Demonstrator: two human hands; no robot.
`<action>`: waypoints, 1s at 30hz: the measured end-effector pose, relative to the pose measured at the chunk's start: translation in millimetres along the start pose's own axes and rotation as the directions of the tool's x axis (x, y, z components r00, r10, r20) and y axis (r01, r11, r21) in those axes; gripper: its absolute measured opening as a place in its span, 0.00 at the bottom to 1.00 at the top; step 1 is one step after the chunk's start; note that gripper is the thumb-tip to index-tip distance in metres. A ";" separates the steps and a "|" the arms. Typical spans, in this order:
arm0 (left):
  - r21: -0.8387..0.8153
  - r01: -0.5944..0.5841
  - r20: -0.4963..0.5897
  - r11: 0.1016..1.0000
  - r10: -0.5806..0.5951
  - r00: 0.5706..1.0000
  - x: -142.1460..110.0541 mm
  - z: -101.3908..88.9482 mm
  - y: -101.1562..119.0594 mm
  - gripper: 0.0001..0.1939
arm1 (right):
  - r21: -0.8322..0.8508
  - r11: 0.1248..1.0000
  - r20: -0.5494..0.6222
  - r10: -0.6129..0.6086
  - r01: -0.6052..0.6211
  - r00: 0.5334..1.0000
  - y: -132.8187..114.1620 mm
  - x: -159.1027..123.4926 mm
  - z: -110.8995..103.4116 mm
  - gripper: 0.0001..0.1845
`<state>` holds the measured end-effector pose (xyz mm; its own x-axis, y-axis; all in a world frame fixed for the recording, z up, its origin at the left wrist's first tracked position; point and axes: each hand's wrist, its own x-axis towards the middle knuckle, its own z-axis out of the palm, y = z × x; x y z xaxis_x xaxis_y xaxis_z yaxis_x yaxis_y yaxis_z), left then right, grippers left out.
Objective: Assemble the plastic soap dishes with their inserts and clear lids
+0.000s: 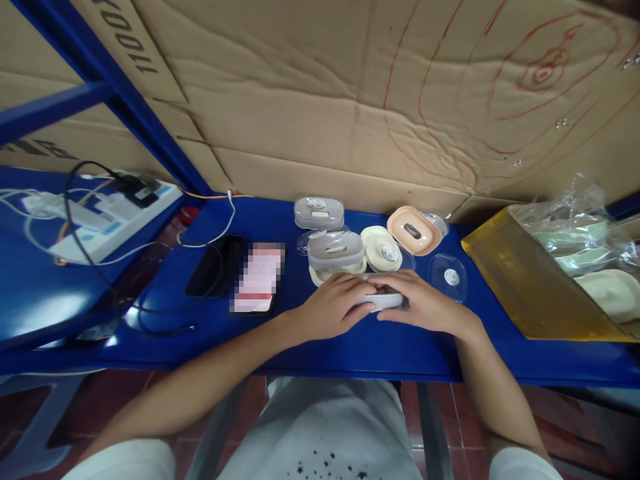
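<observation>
Close to the table's front edge, my left hand [330,303] and my right hand [425,300] are closed around a pale grey soap dish [384,302] from both sides. My fingers cover much of its top. Just beyond it lie a grey soap dish [336,249] over a cream piece [320,275], and a cream dish [380,248] with a round sticker. Behind these are a grey dish under a clear lid [319,212] and a peach soap dish [414,231] with a slot in its middle. A clear lid [447,277] with a sticker lies right of my right hand.
Two phones, one dark [216,267] and one with a lit screen [259,277], lie left of the dishes. A power strip [120,220] with cables sits further left. On the right stands a yellow-edged box [520,280] of bagged green and cream pieces. Cardboard [310,100] walls the back.
</observation>
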<state>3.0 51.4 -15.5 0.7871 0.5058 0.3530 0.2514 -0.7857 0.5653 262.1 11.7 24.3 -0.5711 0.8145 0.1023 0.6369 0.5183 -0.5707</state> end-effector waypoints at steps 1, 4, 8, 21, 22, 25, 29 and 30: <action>-0.022 0.014 -0.010 1.000 -0.014 1.000 0.3 -0.2 0.4 0.13 | 0.002 1.000 0.003 0.003 -0.003 1.000 1.6 0.4 -0.3 0.34; -0.074 0.039 -0.023 0.996 -0.041 0.999 0.9 -1.5 1.7 0.12 | 0.029 1.000 0.007 0.009 -0.009 1.000 3.7 2.9 -1.9 0.34; -0.078 0.043 -0.024 0.996 -0.045 0.999 2.1 -3.3 1.9 0.12 | 0.081 0.997 0.037 0.015 -0.018 0.999 4.3 6.9 -3.6 0.33; -0.016 -0.007 -0.036 1.000 0.006 0.999 1.3 3.9 -3.3 0.16 | 0.128 0.992 0.035 -0.006 0.002 0.999 13.9 11.7 -5.2 0.30; 0.012 -0.023 -0.034 1.000 0.023 0.999 1.2 5.4 -5.1 0.17 | 0.114 0.993 0.025 0.002 -0.005 1.000 14.6 11.8 -4.2 0.30; 0.080 -0.056 -0.022 0.995 0.058 0.998 0.7 9.7 -10.3 0.29 | 0.110 0.994 -0.009 0.012 -0.011 1.000 14.3 13.2 -1.8 0.31; 0.128 -0.081 -0.009 0.988 0.083 0.996 -1.0 13.0 -12.0 0.45 | 0.170 0.985 -0.034 0.024 -0.017 0.999 13.3 11.8 -6.0 0.29; 0.146 -0.088 -0.010 0.985 0.090 0.996 -1.5 13.2 -11.5 0.47 | 0.181 0.983 -0.052 0.039 -0.029 0.998 14.2 10.3 -8.5 0.28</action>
<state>6.4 55.0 -32.3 0.8011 0.4361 0.4100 0.2607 -0.8708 0.4169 269.7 29.7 24.2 -0.5181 0.8466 0.1220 0.5492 0.4386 -0.7114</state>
